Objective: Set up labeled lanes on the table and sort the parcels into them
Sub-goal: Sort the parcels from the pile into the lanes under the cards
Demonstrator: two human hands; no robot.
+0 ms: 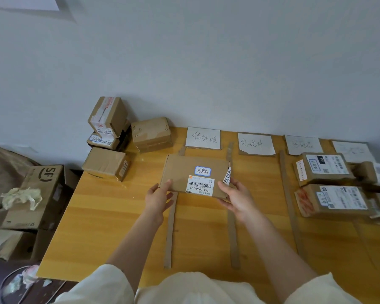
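Parcel [195, 175], a flat brown cardboard box w/ a barcode label and a blue-edged sticker, is held between both hands above the wooden table [119, 216]. Left hand [157, 199] pinches its near-left corner, thumb on top; right hand [236, 198] grips the near-right edge, fingers curled under. Just beyond the hands lies the first lane's handwritten label card [203, 138]; cardboard strips [170, 231] run either side below the wrists. Sorted parcels [325, 168] sit well right of the right hand. Risk, as I judge it: the sticker's writing resembles those on the right-hand parcels, so dropping it here may misfile it; it could also land on a strip and skew the lane.

Flat labeled parcel [195, 175] between lane strips [170, 231]
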